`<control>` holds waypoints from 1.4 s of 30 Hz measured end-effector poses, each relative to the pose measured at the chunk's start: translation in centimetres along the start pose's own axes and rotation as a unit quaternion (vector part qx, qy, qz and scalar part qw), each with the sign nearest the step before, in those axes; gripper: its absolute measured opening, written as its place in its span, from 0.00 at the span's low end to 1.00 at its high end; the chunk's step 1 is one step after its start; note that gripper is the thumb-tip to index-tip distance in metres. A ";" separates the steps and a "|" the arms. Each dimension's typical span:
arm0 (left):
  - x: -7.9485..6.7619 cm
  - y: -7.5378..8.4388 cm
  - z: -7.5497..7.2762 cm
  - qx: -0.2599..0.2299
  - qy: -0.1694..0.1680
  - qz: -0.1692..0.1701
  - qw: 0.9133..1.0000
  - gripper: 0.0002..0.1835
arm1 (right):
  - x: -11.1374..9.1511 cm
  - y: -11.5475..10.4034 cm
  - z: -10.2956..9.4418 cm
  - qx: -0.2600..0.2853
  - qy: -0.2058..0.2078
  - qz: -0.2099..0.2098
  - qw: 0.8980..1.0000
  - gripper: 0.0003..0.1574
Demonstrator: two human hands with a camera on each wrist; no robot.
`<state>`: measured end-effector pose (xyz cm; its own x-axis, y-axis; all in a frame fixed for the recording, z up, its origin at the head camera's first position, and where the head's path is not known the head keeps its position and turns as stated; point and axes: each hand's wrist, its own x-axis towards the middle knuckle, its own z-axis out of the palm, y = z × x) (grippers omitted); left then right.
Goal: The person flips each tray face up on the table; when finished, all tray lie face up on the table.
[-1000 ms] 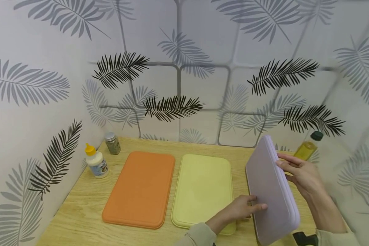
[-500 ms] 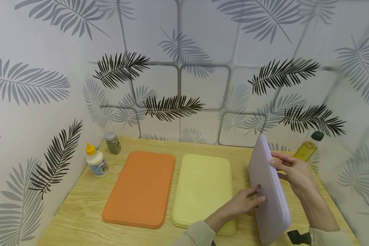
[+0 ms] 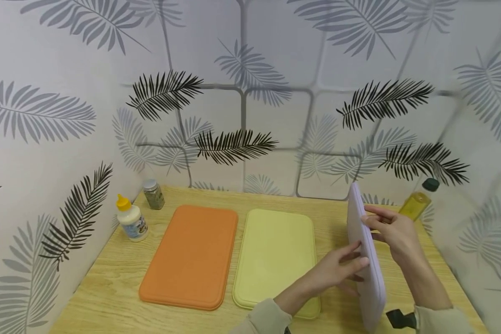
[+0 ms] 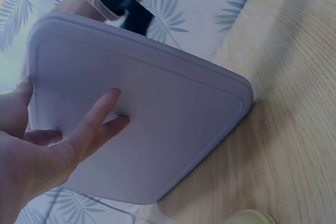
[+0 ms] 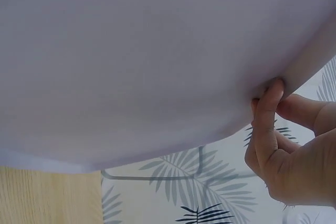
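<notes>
Lavender board [image 4: 168,119]: one, rectangular with rounded corners, held on edge, near upright, above the right part of the wooden table [image 3: 104,287]; whether its lower edge meets the wood cannot be made out. Right hand [image 3: 394,234]: thumb and fingers pinched together on the board's upper edge. Left hand [image 3: 334,269]: fingers spread and extended against the face towards the yellow board, not wrapped round it. Yellow board [image 3: 275,260]: flat, just beside the lavender one, its near right part covered by the left forearm. Orange board [image 3: 192,255]: flat, further left, in full view. Squeeze bottle [image 3: 132,222]: upright, yellow nozzle, printed label, contents uncertain. Glass jar [image 3: 153,195]: grey lid, brownish-green contents, too small to identify; behind the squeeze bottle. Capped bottle [image 3: 415,204]: dark green cap, yellow liquid, at the far right; lower end hidden by the right hand. Dark strap [image 3: 401,319]: at the right cuff, partly seen. Sleeves: pale, cut off by the lower border. Right wrist view: filled mostly by the lavender face, its outline cropped.
</notes>
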<state>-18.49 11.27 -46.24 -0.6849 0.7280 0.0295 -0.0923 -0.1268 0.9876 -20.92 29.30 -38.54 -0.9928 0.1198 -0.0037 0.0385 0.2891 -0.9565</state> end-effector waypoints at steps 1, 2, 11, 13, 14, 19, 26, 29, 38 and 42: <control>-0.1 0.3 0.1 -0.004 -0.001 0.000 1.000 0.31 | 0.0 0.0 0.1 0.000 0.001 -0.001 1.000 0.31; -0.2 0.7 0.2 -0.009 0.000 -0.001 1.000 0.31 | 0.1 0.0 0.2 0.000 0.001 0.000 1.000 0.31; -1.3 2.9 1.7 -0.020 0.024 -0.018 0.999 0.38 | 0.1 0.4 1.7 -0.070 -0.006 -0.020 0.997 0.30; -1.4 3.0 1.8 -0.025 0.029 -0.021 0.999 0.39 | 0.0 0.4 2.2 -0.083 -0.006 -0.029 0.996 0.29; -1.4 2.9 1.9 -0.029 0.033 -0.022 0.999 0.40 | -0.1 0.4 2.3 -0.087 -0.005 -0.031 0.996 0.28; -1.6 2.8 2.0 -0.032 0.060 -0.028 0.997 0.40 | 0.0 0.7 3.0 -0.101 -0.003 -0.037 0.994 0.27; -2.1 1.9 1.5 -0.023 0.074 -0.021 0.997 0.36 | -0.2 1.4 3.2 -0.080 -0.045 -0.030 0.995 0.30; -2.3 1.3 1.2 -0.051 0.091 -0.027 0.994 0.37 | -0.3 1.7 3.0 -0.084 -0.054 -0.024 0.995 0.32; -2.8 0.7 0.6 -0.076 0.162 -0.040 0.983 0.33 | -0.4 5.5 0.4 -0.165 -0.049 0.011 0.985 0.33; -3.0 0.6 0.1 -0.074 0.162 -0.041 0.983 0.31 | -0.3 8.3 -1.4 -0.220 -0.060 0.038 0.973 0.34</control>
<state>-16.40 9.13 -45.75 -0.8631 0.4898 -0.1230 -0.2436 -0.1904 0.9510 -20.18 33.00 -46.01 -0.9904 0.0527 -0.1281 0.1305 0.6648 -0.7355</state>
